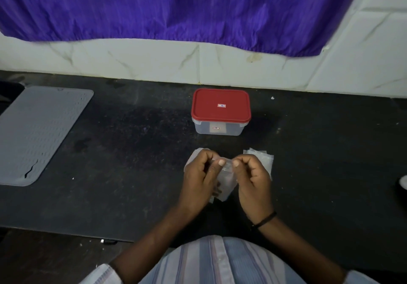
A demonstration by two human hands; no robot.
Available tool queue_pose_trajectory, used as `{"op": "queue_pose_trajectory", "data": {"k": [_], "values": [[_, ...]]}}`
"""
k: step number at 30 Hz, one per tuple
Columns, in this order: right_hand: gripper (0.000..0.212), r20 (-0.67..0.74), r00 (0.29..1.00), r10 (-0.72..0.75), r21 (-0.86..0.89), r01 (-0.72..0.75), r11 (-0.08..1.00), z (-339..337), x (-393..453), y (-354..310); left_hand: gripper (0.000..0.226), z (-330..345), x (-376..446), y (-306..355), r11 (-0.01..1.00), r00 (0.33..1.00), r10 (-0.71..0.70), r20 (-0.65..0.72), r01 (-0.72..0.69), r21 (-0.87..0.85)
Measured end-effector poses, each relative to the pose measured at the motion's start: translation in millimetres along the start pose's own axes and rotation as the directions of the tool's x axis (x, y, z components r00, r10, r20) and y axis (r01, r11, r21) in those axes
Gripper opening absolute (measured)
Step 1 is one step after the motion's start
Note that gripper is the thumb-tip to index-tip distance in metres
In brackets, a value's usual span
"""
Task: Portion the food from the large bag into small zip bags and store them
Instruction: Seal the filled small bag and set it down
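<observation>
Both the left hand [199,179] and right hand [253,178] pinched the small zip bag [226,179] at its mouth with curled fingers, and uneven pulling could have torn it or spilled its contents onto the bench [132,151].

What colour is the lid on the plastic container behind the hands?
Red, with a small label at its centre; the lid shows plainly in the head view.

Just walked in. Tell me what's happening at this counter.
A person stands at a dark counter and pinches the top edge of a small clear zip bag between the left hand and the right hand. More small bags lie flat just behind the hands. Farther back sits a plastic box with its red lid on. A grey mat lies at the left.
</observation>
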State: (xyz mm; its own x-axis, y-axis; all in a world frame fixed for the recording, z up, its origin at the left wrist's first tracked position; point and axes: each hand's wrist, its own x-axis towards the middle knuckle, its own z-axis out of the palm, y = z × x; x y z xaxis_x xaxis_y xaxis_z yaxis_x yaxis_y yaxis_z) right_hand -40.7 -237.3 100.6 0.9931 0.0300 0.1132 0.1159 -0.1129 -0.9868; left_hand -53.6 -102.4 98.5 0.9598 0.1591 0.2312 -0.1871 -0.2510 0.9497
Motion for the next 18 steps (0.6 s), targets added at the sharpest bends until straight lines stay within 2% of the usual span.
{"op": "queue_pose_trajectory", "data": {"k": [4,9,11,15,18], "values": [[0.015,-0.21,0.976,-0.055,-0.03,0.049,0.998,-13,12,12,0.019,30,8,3,0.993,0.991,-0.104,0.08,0.107,-0.043],[0.007,-0.301,0.949,-0.093,-0.112,0.061,0.992,-47,35,29,0.025,57,31,2,0.953,0.94,-0.267,0.212,0.291,-0.09],[0.007,-0.315,0.943,-0.105,-0.164,0.055,0.985,-68,46,37,0.024,74,43,3,0.939,0.908,-0.313,0.277,0.34,-0.055],[0.005,-0.283,0.957,-0.062,-0.348,-0.043,0.937,-105,69,58,0.017,114,66,-3,0.89,0.832,-0.441,0.337,0.455,0.042],[0.01,-0.321,0.946,0.042,-0.407,-0.178,0.896,-129,86,80,0.012,136,78,-15,0.874,0.807,-0.483,0.339,0.467,0.133]]}}
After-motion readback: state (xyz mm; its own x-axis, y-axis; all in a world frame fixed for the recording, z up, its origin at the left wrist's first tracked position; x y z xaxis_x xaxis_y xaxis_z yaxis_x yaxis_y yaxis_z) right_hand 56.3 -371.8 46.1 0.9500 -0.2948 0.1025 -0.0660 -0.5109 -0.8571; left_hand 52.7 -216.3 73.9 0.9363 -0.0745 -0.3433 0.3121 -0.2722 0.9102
